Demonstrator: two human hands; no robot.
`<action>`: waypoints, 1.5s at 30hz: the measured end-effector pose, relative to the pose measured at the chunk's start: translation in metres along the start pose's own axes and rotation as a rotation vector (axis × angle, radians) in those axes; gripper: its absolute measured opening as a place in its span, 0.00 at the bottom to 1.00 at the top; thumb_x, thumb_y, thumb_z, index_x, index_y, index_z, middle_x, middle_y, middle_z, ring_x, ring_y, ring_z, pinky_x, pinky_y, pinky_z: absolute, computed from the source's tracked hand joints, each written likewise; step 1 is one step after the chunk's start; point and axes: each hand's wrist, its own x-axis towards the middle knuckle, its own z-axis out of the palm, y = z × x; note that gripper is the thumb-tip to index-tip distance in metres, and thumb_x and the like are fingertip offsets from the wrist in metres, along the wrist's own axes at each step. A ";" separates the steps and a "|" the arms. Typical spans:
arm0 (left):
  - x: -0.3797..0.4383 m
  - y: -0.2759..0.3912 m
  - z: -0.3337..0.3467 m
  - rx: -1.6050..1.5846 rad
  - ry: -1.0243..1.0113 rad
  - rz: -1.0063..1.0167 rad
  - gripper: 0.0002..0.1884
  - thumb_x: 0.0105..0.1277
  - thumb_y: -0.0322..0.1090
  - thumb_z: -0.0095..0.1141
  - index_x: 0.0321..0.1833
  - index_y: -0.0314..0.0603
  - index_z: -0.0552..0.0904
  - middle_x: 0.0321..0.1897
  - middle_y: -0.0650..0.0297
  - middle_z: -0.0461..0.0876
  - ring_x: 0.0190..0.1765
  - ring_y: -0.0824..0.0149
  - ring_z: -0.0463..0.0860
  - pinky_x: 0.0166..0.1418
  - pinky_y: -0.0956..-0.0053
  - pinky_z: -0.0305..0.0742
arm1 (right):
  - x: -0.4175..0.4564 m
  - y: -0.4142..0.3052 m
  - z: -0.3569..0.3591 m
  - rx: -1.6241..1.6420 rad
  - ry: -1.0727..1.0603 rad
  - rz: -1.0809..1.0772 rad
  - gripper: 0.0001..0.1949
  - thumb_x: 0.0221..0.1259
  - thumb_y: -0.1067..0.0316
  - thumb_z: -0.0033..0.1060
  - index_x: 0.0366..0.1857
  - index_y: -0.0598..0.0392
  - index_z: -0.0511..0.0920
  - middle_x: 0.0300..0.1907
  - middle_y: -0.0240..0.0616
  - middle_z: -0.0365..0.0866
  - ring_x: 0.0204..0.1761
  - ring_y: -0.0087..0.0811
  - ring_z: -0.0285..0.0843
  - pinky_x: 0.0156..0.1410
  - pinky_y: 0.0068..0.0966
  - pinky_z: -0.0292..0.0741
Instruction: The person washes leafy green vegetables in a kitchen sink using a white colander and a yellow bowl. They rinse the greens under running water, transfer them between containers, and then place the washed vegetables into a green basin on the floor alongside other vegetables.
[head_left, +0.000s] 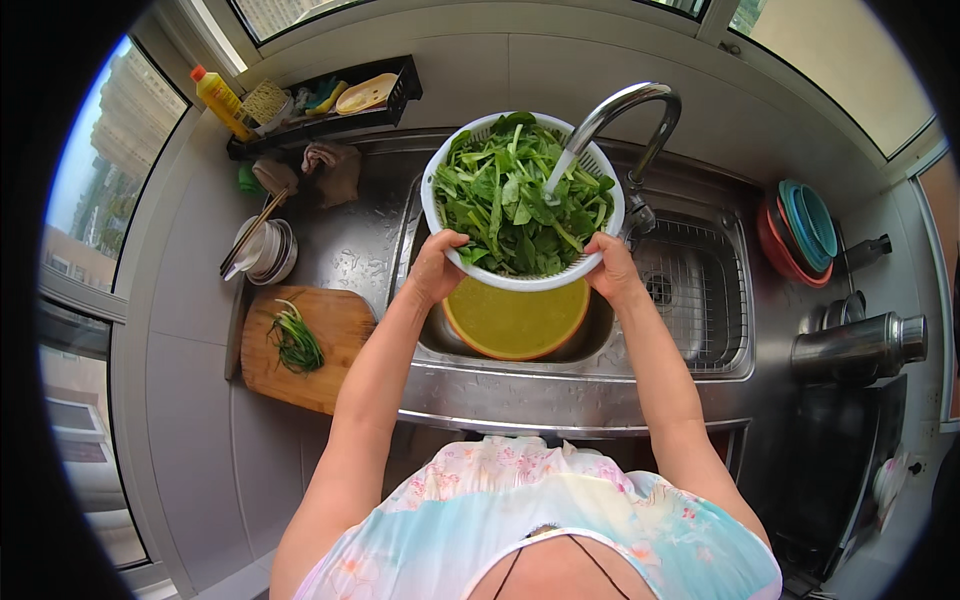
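Note:
Both hands grip a white plastic colander (491, 279) by its near rim. My left hand (437, 266) holds the left side, and my right hand (613, 268) holds the right. Cut leafy greens (517, 202) fill the colander. Water (557, 178) runs onto them from a curved chrome faucet (637, 91). Underneath, in the left sink basin (431, 341), stands an orange-rimmed basin of yellowish-green look (517, 319); the colander hides its far part.
At left, a wooden cutting board (337, 315) bears scallions (296, 341). Stacked bowls (266, 255) with chopsticks (253, 231) stand behind it. A black rack (409, 79) holds sponges. The right sink basin (690, 292) contains a wire rack. Colored baskets (806, 225) and a steel thermos (847, 349) are at right.

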 end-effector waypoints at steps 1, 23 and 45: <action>-0.003 0.002 0.003 -0.036 0.034 0.048 0.20 0.60 0.28 0.49 0.56 0.33 0.72 0.50 0.57 0.79 0.52 0.59 0.80 0.61 0.61 0.73 | 0.016 -0.009 0.005 -0.002 -0.045 0.105 0.19 0.44 0.80 0.51 0.45 0.58 0.72 0.41 0.38 0.73 0.44 0.36 0.72 0.51 0.36 0.74; -0.020 0.033 -0.049 0.388 -0.064 -0.478 0.24 0.53 0.34 0.55 0.53 0.29 0.77 0.44 0.50 0.84 0.42 0.59 0.86 0.53 0.64 0.81 | -0.035 -0.036 0.011 -0.504 -0.105 0.450 0.21 0.65 0.54 0.60 0.53 0.60 0.77 0.48 0.41 0.82 0.47 0.32 0.82 0.54 0.31 0.80; 0.021 0.005 0.057 0.579 -0.415 -0.052 0.44 0.62 0.54 0.61 0.77 0.53 0.54 0.70 0.60 0.60 0.70 0.57 0.63 0.66 0.47 0.67 | -0.109 0.011 -0.059 0.136 0.198 -0.338 0.20 0.71 0.59 0.49 0.61 0.58 0.71 0.58 0.39 0.76 0.58 0.38 0.75 0.65 0.38 0.72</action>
